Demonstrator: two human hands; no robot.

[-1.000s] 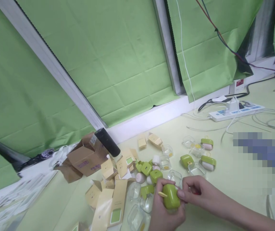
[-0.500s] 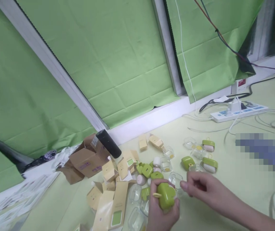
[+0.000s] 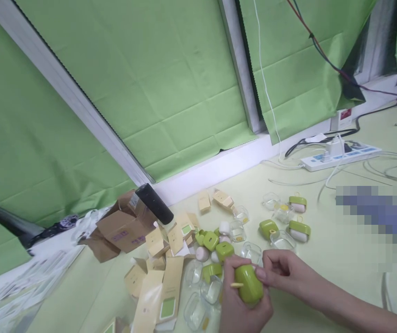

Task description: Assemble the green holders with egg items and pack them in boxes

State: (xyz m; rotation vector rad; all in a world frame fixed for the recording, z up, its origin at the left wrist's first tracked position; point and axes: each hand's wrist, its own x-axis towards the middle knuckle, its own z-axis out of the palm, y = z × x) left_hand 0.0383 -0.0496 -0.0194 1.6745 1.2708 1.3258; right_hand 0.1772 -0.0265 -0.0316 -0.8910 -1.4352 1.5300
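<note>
My left hand [image 3: 242, 305] is wrapped round a small green plastic case [image 3: 249, 283] with a thin yellow tab sticking out on its left side. My right hand [image 3: 283, 273] reaches in from the right, fingers curled, its thumb and fingertips pressed against the same case's right edge. Both hands hover low over the pale green table [image 3: 340, 245], just in front of a heap of more green cases [image 3: 215, 245], clear plastic shells [image 3: 212, 291] and white rollers.
Tan paper packets [image 3: 165, 286] and brown cardboard boxes [image 3: 125, 229] lie left of the heap, with a black cylinder [image 3: 154, 203] resting on them. Further green cases [image 3: 297, 229] sit at the right. A white power strip [image 3: 340, 155] and loose cables lie at the back right.
My right hand drew away from the green case half a second ago and has now come back onto its right edge. The left hand kept hold, turning the case slightly.
</note>
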